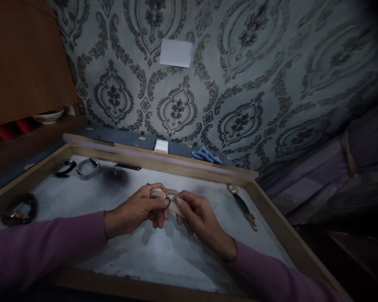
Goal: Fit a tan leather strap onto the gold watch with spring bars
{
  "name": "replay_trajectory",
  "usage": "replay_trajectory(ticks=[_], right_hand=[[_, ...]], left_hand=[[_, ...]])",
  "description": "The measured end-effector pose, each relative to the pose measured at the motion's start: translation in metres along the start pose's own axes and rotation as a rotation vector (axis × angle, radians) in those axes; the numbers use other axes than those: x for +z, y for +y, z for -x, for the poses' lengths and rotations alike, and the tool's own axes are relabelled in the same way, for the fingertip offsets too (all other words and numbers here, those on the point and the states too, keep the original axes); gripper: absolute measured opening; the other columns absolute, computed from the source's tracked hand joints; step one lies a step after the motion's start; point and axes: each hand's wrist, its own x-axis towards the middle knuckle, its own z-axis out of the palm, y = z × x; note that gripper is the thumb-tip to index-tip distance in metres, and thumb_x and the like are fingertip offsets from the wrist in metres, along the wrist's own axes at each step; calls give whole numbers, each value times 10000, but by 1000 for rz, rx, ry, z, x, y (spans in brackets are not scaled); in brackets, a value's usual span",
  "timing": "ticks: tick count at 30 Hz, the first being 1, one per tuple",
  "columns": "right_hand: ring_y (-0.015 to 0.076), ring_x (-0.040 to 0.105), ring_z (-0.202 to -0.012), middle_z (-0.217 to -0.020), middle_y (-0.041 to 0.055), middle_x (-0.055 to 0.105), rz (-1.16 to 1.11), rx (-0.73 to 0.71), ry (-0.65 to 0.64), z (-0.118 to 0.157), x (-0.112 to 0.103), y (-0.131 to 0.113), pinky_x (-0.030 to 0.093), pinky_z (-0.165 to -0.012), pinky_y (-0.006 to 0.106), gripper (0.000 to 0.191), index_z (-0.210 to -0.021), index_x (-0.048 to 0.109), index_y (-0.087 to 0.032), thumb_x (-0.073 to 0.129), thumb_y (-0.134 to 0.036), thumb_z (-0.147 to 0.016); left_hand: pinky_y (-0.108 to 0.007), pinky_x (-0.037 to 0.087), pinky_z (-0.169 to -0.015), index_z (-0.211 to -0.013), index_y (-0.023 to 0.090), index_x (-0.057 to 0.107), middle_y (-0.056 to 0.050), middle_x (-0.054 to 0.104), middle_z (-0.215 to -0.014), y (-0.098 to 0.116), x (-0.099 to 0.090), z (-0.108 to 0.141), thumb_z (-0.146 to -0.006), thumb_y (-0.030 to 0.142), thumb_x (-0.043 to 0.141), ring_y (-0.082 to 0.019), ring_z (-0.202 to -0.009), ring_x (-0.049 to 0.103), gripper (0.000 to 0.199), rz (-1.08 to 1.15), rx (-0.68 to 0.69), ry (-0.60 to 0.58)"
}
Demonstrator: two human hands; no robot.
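Observation:
Above the middle of a wooden-rimmed tray [189, 161], my left hand [141, 209] grips a wristwatch [158, 193] by its round rose-gold case. The fingers of my right hand [197, 214] are closed on the light beige strap of the same watch, close to where it meets the case. Both hands nearly touch each other. Part of the strap shows behind my fingers; the rest is hidden by them. Whether a small tool is between my right fingertips, I cannot tell.
In the tray lie a dark-strapped watch [244, 205] at right, a grey band watch [88, 168], a black watch [65, 167] and another dark watch [20, 212] at left. Behind the rim are a blue cloth [207, 154] and a small box [161, 146]. Patterned wallpaper rises behind.

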Motion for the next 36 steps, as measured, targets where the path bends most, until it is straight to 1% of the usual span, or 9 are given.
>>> replay_trajectory(ticks=[4, 10, 24, 29, 36], right_hand=[[36, 367, -348, -553, -46, 508, -13, -1, -19, -1, -2, 5, 266, -327, 155, 405, -776, 542, -154, 482, -529, -915], [34, 369, -342, -541, -46, 512, -18, 4, -38, -2, -2, 3, 262, -322, 154, 408, -772, 547, -149, 497, -533, -903], [29, 364, -326, -541, -35, 552, -38, 96, -87, -5, -5, 9, 263, -312, 150, 420, -783, 579, -137, 523, -541, -886], [41, 364, -346, -536, -44, 512, 27, 60, -58, -2, -4, 7, 287, -317, 159, 420, -766, 582, -143, 507, -536, -896], [50, 360, -367, -543, -45, 480, 91, -10, -29, 0, -2, 4, 267, -333, 171, 414, -754, 573, -153, 482, -525, -910]], left_hand=[[-161, 358, -378, -795, 181, 479, 26, 625, -566, 0, 0, -1, -729, 344, 704, -77, -388, 536, 285, 2, -13, 2], [-163, 347, -367, -796, 181, 481, 28, 619, -556, -2, -1, -2, -733, 335, 694, -81, -378, 533, 271, -7, -16, 18], [-167, 336, -373, -806, 175, 486, 27, 617, -562, -7, -2, -2, -726, 347, 700, -78, -384, 534, 285, 1, -37, 28], [-177, 332, -378, -816, 179, 488, 29, 613, -560, -9, -3, -1, -733, 346, 696, -81, -387, 532, 280, 13, -35, 20], [-186, 342, -394, -793, 177, 486, 19, 624, -587, -9, -2, 0, -739, 366, 704, -84, -401, 539, 293, 15, -30, 20]])
